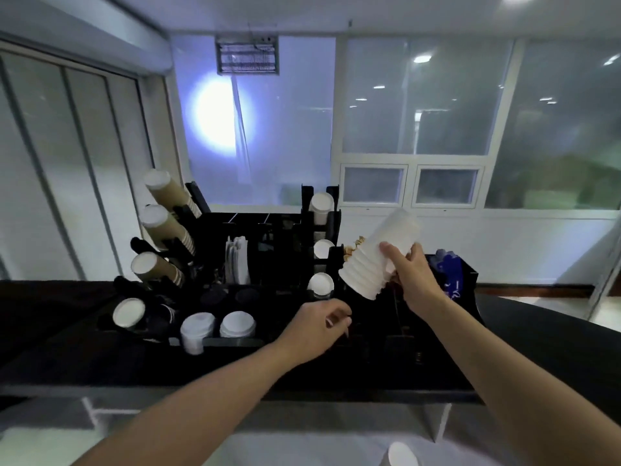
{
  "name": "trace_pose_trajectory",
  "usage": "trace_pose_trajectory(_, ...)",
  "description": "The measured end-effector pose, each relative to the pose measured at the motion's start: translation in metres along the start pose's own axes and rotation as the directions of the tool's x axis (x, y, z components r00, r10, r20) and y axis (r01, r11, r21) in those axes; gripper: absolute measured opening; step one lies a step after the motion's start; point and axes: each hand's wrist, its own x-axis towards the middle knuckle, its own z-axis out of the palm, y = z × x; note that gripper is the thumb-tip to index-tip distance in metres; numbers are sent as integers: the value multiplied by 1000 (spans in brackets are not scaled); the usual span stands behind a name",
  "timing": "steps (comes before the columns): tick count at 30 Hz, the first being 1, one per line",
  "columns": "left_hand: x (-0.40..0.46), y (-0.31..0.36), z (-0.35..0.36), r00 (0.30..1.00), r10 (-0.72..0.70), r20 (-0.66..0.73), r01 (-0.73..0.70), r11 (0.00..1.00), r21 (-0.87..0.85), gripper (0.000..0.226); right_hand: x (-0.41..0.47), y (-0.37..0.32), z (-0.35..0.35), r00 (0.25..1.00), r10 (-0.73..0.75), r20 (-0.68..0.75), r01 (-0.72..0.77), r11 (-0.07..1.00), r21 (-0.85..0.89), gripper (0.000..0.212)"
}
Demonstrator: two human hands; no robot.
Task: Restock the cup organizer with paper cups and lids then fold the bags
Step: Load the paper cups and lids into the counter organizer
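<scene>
Cups (379, 252), a nested white stack of them, sat in my right hand (411, 277), tilted with the open rims down and to the left and the closed end pointing up toward the window. My fingers and thumb were wrapped round the stack about midway along it, and it hung just to the right of the black organizer (268, 230), close to the column of white cups at that side. Three white cup bottoms (322, 203) showed in that right-hand column, one above another. My left hand (319, 326) hovered low in front of the organizer, below the stack, with the fingers loosely curled and the thumb near the fingertips; I could not tell whether anything small was pinched there, and nothing showed in it. At the organizer's left side, four slanted tubes held brown paper cups (164, 227), their white bottoms facing me. In the front tray of the organizer lay two stacks of white lids (237, 324), side by side. Behind them, in the middle slot, stood some flat white pieces (238, 260) on edge. To the right of the organizer, behind my right hand, was a black bin with blue packets (448, 267) in it. All of it stood on a dark counter (50, 331).
</scene>
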Motion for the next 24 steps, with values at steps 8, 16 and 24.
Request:
trace_pose_trajectory(8, 34, -35, -67, 978, 163, -131, -75, 860, 505, 56, 50, -42, 59, 969, -241, 54, 247, 955, -166, 73)
trace_pose_trajectory(16, 25, -88, -48, 946, 319, -59, -218, 761, 611, 49, 85, -17, 91, 948, -254, 192, 318, 761, -565, 85)
trace_pose_trajectory(24, 29, -100, -50, 893, 440, -94, -330, 783, 528, 45, 111, 7, 103, 954, -244, 172, 295, 680, -671, 99)
